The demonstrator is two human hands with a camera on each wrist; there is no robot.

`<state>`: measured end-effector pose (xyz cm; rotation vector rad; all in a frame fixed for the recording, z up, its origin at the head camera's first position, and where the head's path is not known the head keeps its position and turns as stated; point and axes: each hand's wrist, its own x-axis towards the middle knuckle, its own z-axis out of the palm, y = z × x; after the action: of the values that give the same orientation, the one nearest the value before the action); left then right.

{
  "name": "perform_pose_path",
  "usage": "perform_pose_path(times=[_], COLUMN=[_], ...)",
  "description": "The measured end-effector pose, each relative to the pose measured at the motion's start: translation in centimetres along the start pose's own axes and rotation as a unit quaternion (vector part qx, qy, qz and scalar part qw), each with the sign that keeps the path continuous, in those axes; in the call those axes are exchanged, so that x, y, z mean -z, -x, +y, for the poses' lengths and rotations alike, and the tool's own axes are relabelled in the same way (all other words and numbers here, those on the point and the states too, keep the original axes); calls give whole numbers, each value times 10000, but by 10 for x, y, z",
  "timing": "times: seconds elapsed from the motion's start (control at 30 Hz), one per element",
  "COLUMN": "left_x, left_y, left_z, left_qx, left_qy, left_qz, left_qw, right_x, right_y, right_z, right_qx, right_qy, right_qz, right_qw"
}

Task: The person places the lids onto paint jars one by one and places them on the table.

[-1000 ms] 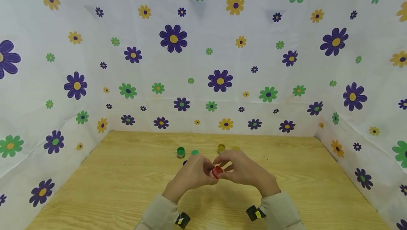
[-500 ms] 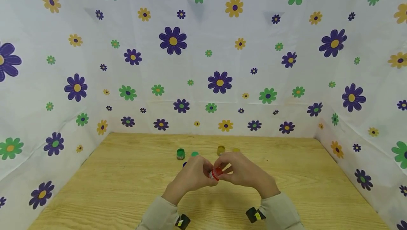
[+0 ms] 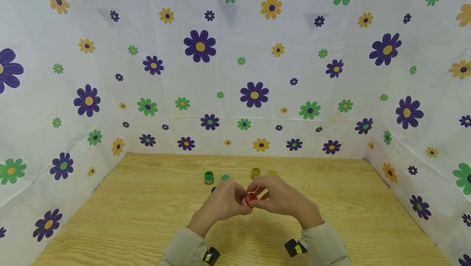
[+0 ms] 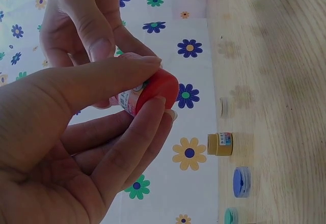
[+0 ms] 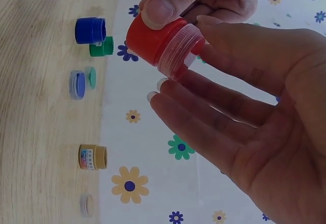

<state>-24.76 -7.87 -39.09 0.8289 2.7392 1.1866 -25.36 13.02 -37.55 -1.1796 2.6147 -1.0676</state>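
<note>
A small red paint jar (image 5: 150,38) is tilted on its side between both hands, above the table. My left hand (image 3: 222,202) grips its red body, thumb on one side and fingertips on the other, in the left wrist view. A clear ridged lid (image 5: 178,51) sits on the jar's end that faces my right hand (image 3: 281,196). The right thumb and fingertips are at opposite edges of this lid, with the fingers rather straight in the right wrist view. Behind the hands stand an ochre jar (image 3: 255,173) and a green jar (image 3: 209,177).
A blue jar (image 5: 90,30) stands near the green one. Separate lids lie on the wooden table (image 3: 147,209): a blue lid (image 5: 77,85), a teal lid (image 5: 90,78) and a yellowish lid (image 3: 273,173). White flower-printed cloth (image 3: 228,70) encloses the back and sides.
Both hands stay in nearly the same place with the red jar. The right fingers have shifted slightly around its lid, and the jar's tilt varies a little.
</note>
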Motion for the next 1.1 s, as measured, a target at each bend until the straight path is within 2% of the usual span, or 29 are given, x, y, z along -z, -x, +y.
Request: perform_pose_path(times=[0.5, 1.1], left_x=[-1, 2], left_y=[0, 3], left_z=[-3, 2], left_qx=[-92, -130], left_qy=[35, 148], left_qz=[52, 8], left_qw=[9999, 9998], right_x=[-1, -2], right_y=[1, -1], right_z=[-1, -2], right_qx=[97, 226], right_qy=[-122, -98], right_qz=[-12, -61], right_qw=[9999, 9997])
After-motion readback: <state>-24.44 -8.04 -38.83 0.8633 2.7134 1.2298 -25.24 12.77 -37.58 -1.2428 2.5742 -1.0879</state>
